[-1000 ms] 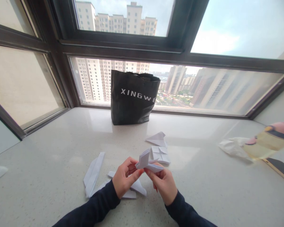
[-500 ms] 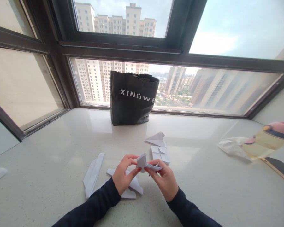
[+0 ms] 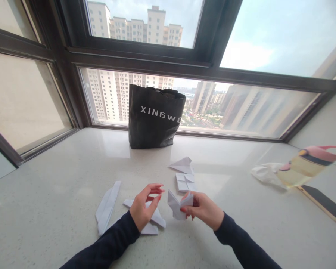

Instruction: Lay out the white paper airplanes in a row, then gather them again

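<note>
A small piece of folded white paper (image 3: 176, 206) is pinched between the thumb and fingers of my right hand (image 3: 205, 210), its flaps spread in a V. My left hand (image 3: 144, 205) is apart from it on the left, thumb and fingers parted with nothing between them. Beneath my left hand and wrist lie folded white paper pieces (image 3: 158, 218), partly covered. Farther left rests a long folded paper plane (image 3: 108, 207). Beyond my right hand are a square folded paper (image 3: 184, 182) and a pointed paper plane (image 3: 182, 164).
A black bag (image 3: 156, 119) with white lettering stands by the window. At right are a yellow bottle with a pink lid (image 3: 308, 164), a crumpled white tissue or plastic (image 3: 267, 174) and a dark phone-like slab (image 3: 324, 203). All rest on a speckled white counter (image 3: 58, 179).
My left hand has let go of the folded paper and its fingers have parted. My right hand has turned the paper and moved slightly right with it. The view has shifted slightly.
</note>
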Motion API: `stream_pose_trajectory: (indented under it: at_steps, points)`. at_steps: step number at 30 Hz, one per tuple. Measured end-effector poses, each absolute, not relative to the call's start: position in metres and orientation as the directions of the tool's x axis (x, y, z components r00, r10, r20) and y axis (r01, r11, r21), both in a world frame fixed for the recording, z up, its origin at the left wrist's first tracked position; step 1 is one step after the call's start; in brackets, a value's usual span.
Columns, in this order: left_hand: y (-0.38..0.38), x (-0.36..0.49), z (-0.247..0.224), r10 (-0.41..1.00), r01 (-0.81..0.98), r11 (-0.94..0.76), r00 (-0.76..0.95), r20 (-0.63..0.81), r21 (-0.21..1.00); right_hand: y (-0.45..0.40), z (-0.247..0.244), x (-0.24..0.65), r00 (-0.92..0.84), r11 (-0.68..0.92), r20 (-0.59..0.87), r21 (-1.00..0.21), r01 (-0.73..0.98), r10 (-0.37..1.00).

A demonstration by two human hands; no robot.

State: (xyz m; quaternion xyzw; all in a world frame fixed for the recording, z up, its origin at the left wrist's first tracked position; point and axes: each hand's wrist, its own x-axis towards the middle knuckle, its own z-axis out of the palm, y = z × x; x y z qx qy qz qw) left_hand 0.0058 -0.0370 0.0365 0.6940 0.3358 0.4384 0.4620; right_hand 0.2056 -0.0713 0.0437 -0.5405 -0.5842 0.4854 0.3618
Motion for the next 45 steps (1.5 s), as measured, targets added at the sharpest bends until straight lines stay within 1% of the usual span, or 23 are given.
stream_pose_trajectory:
  at_steps: [2, 5, 11, 16, 20, 23, 25, 28, 31, 33, 36, 38, 42, 43, 45]
  points:
    - [-0.037, 0.005, 0.039, 0.870, 0.098, -0.393, 0.361, 0.335, 0.914, -0.076, 0.045, 0.222, -0.166, -0.157, -0.215, -0.939, 0.306, 0.962]
    - [-0.037, 0.005, 0.039, 0.859, 0.146, -0.444, 0.349, 0.374, 0.884, -0.078, 0.043, 0.239, -0.157, -0.205, -0.273, -0.915, 0.347, 0.949]
    - [-0.035, 0.004, 0.033, 0.818, 0.175, -0.520, 0.383, 0.429, 0.836, -0.063, 0.038, 0.250, -0.098, -0.246, -0.304, -0.890, 0.384, 0.947]
    - [-0.035, 0.002, 0.031, 0.808, 0.194, -0.531, 0.408, 0.425, 0.825, -0.059, 0.034, 0.251, 0.010, -0.234, -0.257, -0.862, 0.451, 0.966]
    - [-0.037, 0.003, 0.030, 0.802, 0.222, -0.549, 0.410, 0.433, 0.806, -0.061, 0.032, 0.250, 0.033, -0.236, -0.254, -0.836, 0.495, 0.967]
    - [-0.034, 0.004, 0.031, 0.801, 0.274, -0.582, 0.358, 0.480, 0.766, -0.062, 0.028, 0.253, 0.064, -0.215, -0.213, -0.823, 0.526, 0.975]
    - [-0.030, 0.001, 0.033, 0.805, 0.352, -0.588, 0.346, 0.482, 0.728, -0.063, 0.025, 0.255, 0.085, -0.198, -0.182, -0.807, 0.556, 0.980]
    - [-0.023, -0.012, 0.038, 0.817, 0.505, -0.571, 0.427, 0.387, 0.648, -0.063, 0.025, 0.258, 0.109, -0.152, -0.107, -0.762, 0.630, 0.988]
    - [-0.022, -0.032, 0.043, 0.808, 0.622, -0.578, 0.530, 0.259, 0.529, -0.063, 0.027, 0.258, 0.107, -0.111, -0.048, -0.696, 0.710, 0.993]
    - [-0.025, -0.043, 0.043, 0.796, 0.663, -0.589, 0.574, 0.192, 0.462, -0.063, 0.028, 0.258, 0.116, -0.114, -0.041, -0.659, 0.743, 0.992]
    - [-0.029, -0.053, 0.034, 0.783, 0.678, -0.596, 0.608, 0.128, 0.430, -0.064, 0.031, 0.260, 0.126, -0.113, -0.024, -0.631, 0.768, 0.992]
    - [-0.029, -0.055, 0.026, 0.775, 0.669, -0.604, 0.620, 0.123, 0.433, -0.065, 0.040, 0.262, 0.108, -0.073, 0.020, -0.612, 0.787, 0.994]
    - [-0.026, -0.056, 0.020, 0.744, 0.634, -0.648, 0.646, 0.173, 0.421, -0.074, 0.069, 0.252, 0.075, 0.041, 0.210, -0.500, 0.865, 0.975]
    - [-0.027, -0.055, 0.023, 0.736, 0.627, -0.662, 0.647, 0.199, 0.411, -0.078, 0.077, 0.243, 0.033, 0.092, 0.249, -0.474, 0.876, 0.968]
    - [-0.030, -0.054, 0.033, 0.721, 0.610, -0.686, 0.640, 0.264, 0.396, -0.086, 0.085, 0.218, -0.115, 0.243, 0.296, -0.446, 0.861, 0.948]
